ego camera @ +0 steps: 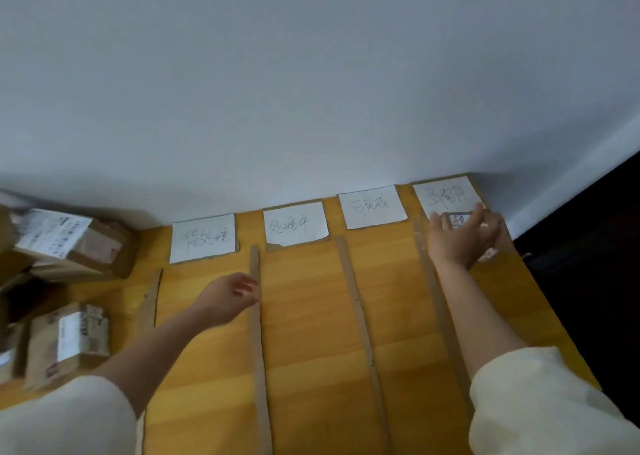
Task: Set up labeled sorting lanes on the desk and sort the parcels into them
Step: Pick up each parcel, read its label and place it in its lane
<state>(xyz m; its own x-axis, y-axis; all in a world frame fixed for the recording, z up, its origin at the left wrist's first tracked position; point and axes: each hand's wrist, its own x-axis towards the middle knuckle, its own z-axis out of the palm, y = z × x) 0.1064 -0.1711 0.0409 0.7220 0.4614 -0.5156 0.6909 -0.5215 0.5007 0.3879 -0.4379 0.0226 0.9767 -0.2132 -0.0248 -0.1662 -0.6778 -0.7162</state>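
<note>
Parcels (pixel 69 243) stacked left of 4 labels (pixel 203 237).

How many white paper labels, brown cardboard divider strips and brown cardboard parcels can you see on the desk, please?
White paper labels: 4
Brown cardboard divider strips: 4
Brown cardboard parcels: 3, namely two at the left and a small one in the right hand
Total: 11
</note>
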